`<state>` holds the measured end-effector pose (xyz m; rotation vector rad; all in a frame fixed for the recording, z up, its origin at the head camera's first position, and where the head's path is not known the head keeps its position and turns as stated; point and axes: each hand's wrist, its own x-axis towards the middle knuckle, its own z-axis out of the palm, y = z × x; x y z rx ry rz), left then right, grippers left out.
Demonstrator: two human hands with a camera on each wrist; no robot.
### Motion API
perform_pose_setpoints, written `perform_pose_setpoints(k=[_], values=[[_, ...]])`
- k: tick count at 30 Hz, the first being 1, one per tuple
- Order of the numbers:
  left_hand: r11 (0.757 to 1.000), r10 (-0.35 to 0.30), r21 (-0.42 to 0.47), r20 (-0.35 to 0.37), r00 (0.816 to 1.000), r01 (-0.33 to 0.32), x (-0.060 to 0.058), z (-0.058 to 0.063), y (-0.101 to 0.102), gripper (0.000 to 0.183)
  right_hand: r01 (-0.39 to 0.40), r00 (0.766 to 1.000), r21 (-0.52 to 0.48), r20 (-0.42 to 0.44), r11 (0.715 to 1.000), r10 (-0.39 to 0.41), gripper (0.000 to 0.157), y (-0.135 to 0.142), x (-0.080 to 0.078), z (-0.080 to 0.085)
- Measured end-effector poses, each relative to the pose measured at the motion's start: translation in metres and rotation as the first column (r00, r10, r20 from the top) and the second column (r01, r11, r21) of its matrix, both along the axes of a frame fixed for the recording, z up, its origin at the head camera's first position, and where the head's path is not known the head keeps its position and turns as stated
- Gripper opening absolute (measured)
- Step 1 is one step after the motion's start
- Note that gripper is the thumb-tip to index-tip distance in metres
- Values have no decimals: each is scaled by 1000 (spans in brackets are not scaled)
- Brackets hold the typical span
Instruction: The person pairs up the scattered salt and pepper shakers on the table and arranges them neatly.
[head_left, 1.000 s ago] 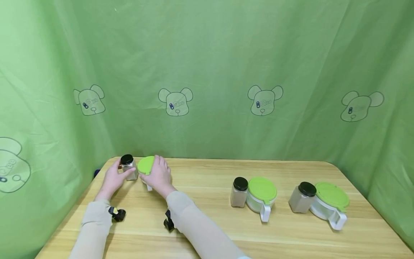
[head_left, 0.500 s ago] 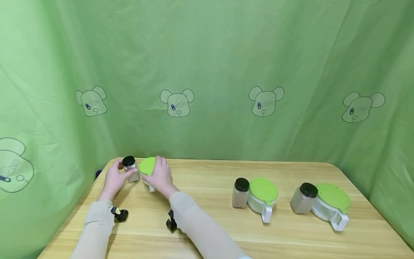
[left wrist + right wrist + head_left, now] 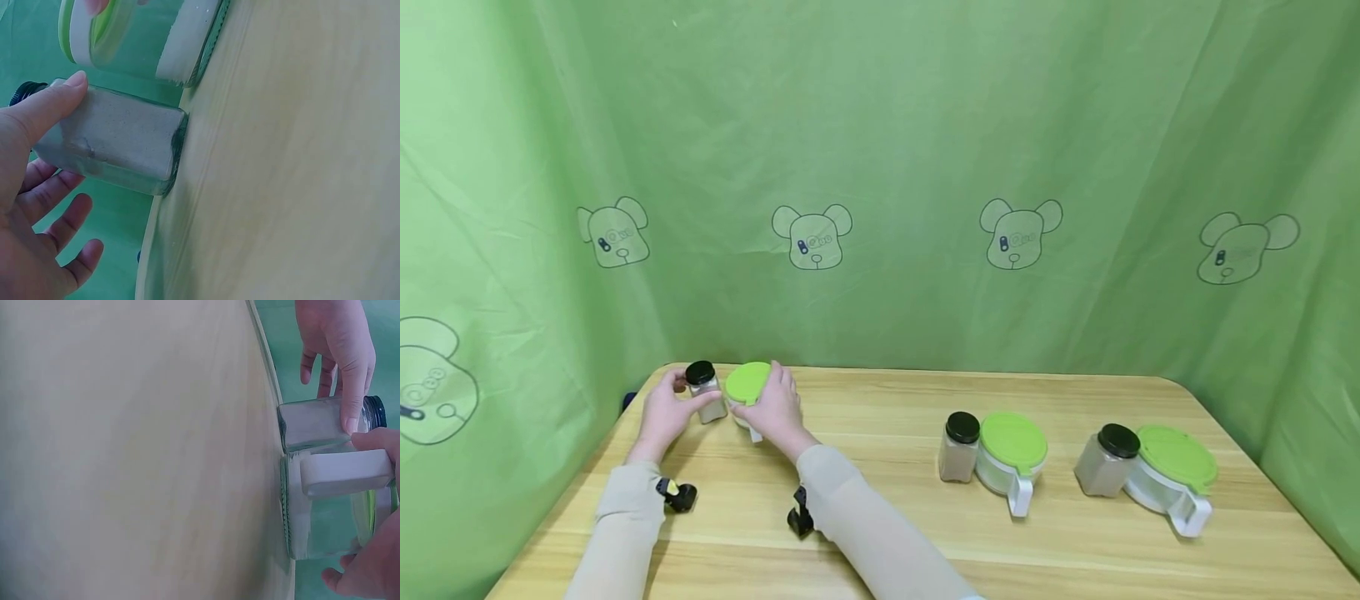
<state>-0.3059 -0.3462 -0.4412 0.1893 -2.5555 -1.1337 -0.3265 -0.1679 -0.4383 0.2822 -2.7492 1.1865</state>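
At the table's far left, my left hand [image 3: 664,418] holds a square glass jar [image 3: 711,405] with a black lid between thumb and fingers. Greyish-brown powder fills much of this jar [image 3: 125,134], whose base meets the tabletop in the left wrist view; the ring and little fingers stay off it. Close beside it on the right, my right hand [image 3: 778,410] grips a round glass seasoning pot [image 3: 747,382] with a green lid. Its white handle [image 3: 347,474] faces towards me, and white contents lie at the bottom. The palm hides the pot's right side in the head view.
On the wooden table [image 3: 865,533], a black-lidded jar [image 3: 957,460] and a green-lidded pot [image 3: 1013,442] stand side by side right of centre. Another such jar [image 3: 1102,468] and pot [image 3: 1176,457] stand farther right. A green curtain [image 3: 895,308] surrounds the table.
The head view has shifted slightly. The green-lidded pot and my right hand have moved a little to the right; both hands keep their holds.
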Motion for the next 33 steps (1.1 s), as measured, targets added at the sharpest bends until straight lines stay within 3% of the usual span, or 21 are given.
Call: perform_pose_setpoints(k=[11, 23, 33], values=[[1000, 1, -21, 4, 1000, -1, -1, -1, -3, 75, 26, 996, -226, 87, 974, -6, 99, -1, -1, -4], [1000, -4, -7, 19, 1000, 4, 1, -1, -3, 79, 31, 997, -162, 75, 986, -19, 97, 4, -2, -2], [1000, 5, -29, -23, 1000, -6, 1, -1, -3, 76, 35, 999, -142, 45, 989, -29, 95, 8, 3, 0]])
